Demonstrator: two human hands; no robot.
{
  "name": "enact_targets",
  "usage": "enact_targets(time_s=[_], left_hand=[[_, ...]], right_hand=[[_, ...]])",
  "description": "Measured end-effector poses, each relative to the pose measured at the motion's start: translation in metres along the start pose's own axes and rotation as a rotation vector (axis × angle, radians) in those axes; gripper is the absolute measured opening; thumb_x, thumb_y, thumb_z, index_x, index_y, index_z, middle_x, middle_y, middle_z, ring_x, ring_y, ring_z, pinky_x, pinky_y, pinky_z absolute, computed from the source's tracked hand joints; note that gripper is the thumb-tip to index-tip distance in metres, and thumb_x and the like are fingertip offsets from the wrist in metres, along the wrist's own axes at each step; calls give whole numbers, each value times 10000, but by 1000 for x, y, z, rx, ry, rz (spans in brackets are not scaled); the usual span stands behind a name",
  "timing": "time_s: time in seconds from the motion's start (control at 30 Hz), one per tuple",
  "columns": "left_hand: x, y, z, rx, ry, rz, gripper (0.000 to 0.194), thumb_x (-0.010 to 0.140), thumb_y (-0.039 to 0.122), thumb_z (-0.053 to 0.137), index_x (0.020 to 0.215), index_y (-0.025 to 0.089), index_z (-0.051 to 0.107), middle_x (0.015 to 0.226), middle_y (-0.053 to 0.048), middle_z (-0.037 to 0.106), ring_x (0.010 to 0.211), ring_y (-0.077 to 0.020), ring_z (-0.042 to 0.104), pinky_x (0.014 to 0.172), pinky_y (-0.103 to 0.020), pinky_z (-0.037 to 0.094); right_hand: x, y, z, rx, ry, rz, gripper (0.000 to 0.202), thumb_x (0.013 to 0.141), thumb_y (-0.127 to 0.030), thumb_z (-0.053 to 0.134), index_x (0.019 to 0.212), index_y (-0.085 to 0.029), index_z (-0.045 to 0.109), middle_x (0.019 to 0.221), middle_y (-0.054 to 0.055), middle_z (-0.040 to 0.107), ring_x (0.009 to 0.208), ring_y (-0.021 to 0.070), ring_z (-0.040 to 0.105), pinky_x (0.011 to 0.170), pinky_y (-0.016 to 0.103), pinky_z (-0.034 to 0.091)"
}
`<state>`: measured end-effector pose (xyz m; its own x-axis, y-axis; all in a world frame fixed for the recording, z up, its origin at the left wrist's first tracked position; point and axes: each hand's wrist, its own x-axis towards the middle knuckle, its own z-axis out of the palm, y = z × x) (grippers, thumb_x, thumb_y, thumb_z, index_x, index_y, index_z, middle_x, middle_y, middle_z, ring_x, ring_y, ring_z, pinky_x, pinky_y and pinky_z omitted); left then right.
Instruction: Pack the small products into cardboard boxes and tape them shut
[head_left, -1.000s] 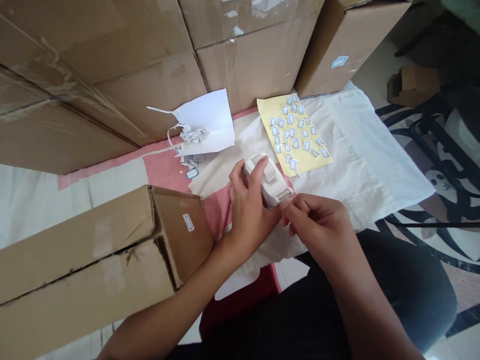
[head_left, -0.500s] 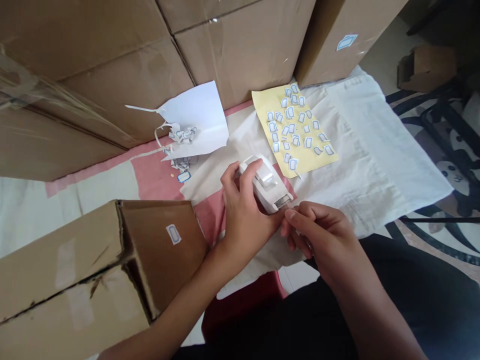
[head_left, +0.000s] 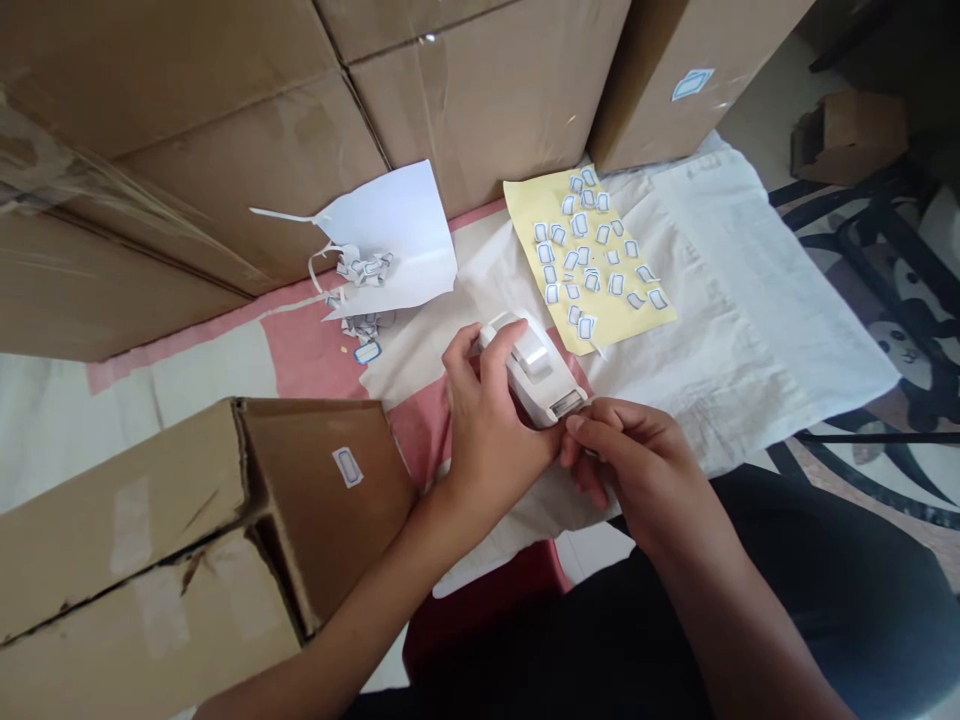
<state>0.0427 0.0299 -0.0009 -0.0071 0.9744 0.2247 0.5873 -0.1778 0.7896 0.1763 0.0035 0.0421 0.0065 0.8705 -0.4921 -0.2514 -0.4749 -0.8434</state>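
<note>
A white tape dispenser (head_left: 534,372) rests on the cloth, tilted toward me. My left hand (head_left: 495,430) is wrapped around its near side, with the fingers over the top. Thumb and forefinger of my right hand (head_left: 630,450) are pinched at the cutting end, on what looks like the end of the clear tape; the strip itself is hardly visible. Just beyond the dispenser lies a yellow sheet (head_left: 637,325) covered with several small blue-bordered paper labels (head_left: 580,224).
Large cardboard boxes (head_left: 480,110) stand along the back. A carton (head_left: 322,540) with a label on its side is at my left. White paper (head_left: 420,240) with curled scraps (head_left: 367,268) lies back left. A red stool (head_left: 487,605) shows below the cloth (head_left: 705,260).
My right hand has shifted slightly left, closer to the dispenser's cutting end. The left hand and dispenser have hardly moved.
</note>
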Motion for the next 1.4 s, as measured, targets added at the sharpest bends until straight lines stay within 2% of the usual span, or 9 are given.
enact_targets(time_s=[0.27,0.43,0.5,0.87,1.1,1.4], left_hand=[[1,1,0,31,20,31,881,608,271,840,1391,271,436,1424,-125,342,1373,-349,442,1120,-510,423],[0,-1,-1,33,11,48,897,604,252,822,1410,258,427,1442,-132,334,1377,-345,431,1124,-508,420],[-1,-2,0,32,11,46,898,608,249,815,1415,266,423,1445,-130,334,1374,-343,433,1121,-512,420],[0,-2,-1,32,-1,37,897,632,307,851,1421,297,424,1445,-119,328,1396,-352,421,1141,-524,397],[0,0,0,24,1,8,877,647,325,867,1408,310,432,1446,-115,328,1403,-350,413,1148,-536,390],[0,1,-1,22,12,12,826,654,322,847,1378,271,452,1442,-125,328,1348,-339,474,1102,-499,445]], right_hand=[[3,-2,-2,24,-30,57,447,785,-244,739,464,-205,431,510,-12,626,352,88,487,426,262,359],[2,3,-5,10,-56,23,401,859,-234,702,503,-197,521,599,7,699,476,132,641,592,284,493],[2,5,-5,6,-64,4,390,876,-234,693,517,-198,544,623,10,713,500,140,658,624,294,514],[-2,5,-1,77,-44,17,446,842,-250,714,487,-199,449,600,-6,675,452,136,627,574,296,478],[-1,5,-1,66,-16,39,461,881,-289,695,506,-202,442,572,-7,638,447,133,600,544,297,438],[2,1,-4,42,-57,8,461,891,-238,705,503,-192,462,561,0,655,484,127,628,564,261,476]])
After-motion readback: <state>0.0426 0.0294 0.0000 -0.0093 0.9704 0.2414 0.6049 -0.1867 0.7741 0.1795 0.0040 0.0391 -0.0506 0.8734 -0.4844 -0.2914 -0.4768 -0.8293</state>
